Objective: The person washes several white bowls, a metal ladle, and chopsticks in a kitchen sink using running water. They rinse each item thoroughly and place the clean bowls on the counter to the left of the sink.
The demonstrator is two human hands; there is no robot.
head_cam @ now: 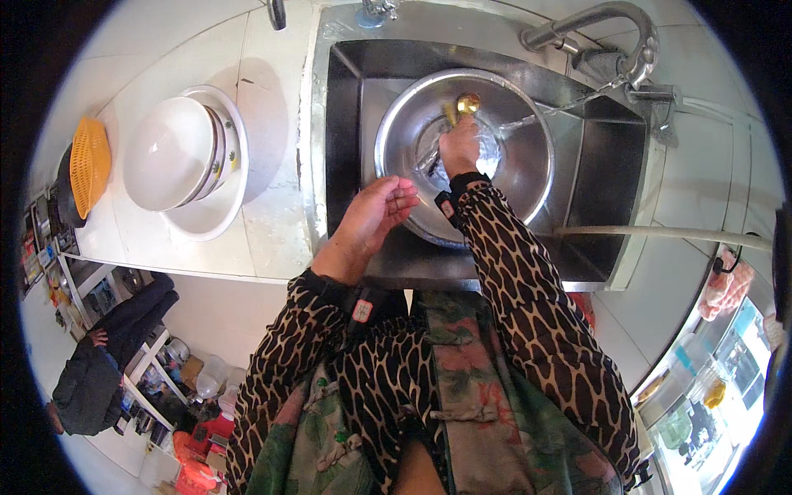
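A round stainless steel basin (538, 185) stands in the metal sink (594, 148). Inside it, my right hand (461, 148) grips a shiny gold-coloured metal utensil (468, 103), perhaps a spoon; the fingers hide much of it. A dark, slim piece shows left of that hand, too blurred to name. My left hand (383, 207) hovers at the basin's near left rim, fingers loosely curled, with nothing seen in it. From the curved faucet (643, 49), a stream of water (569, 105) runs slantwise into the basin.
White bowls (170, 154) sit stacked in a larger white basin (210, 229) on the left counter (272, 204). Beyond is an orange plastic basket (90, 167). A pale hose (668, 232) crosses the sink's right edge. Another person (93, 383) is near shelves at lower left.
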